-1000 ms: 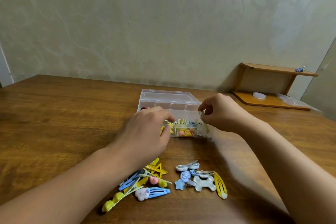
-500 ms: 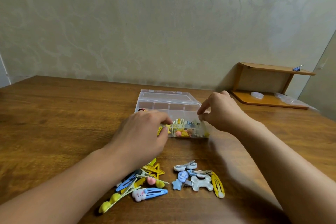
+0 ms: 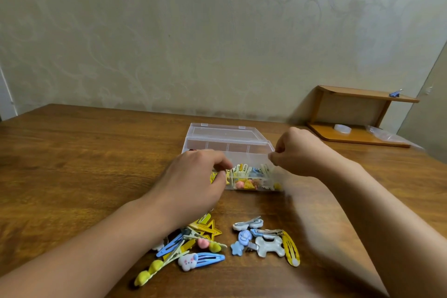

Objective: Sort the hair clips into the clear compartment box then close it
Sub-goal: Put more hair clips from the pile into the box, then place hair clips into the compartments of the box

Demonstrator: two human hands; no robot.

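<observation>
One clear compartment box (image 3: 227, 139) sits on one bench (image 3: 72, 164), with two hands over it. Two loose clip piles lie at six o'clock: yellow-blue (image 3: 191, 249) and blue-white (image 3: 266, 239).

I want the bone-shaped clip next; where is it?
In the head view, the bone clip lies in the right-hand pile near the table's front, between the blue star clip and a yellow clip.

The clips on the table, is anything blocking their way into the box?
Nothing visible does. The loose hair clips lie just in front of the clear compartment box, whose lid is open. Only the left hand covers the box's left end.
</observation>
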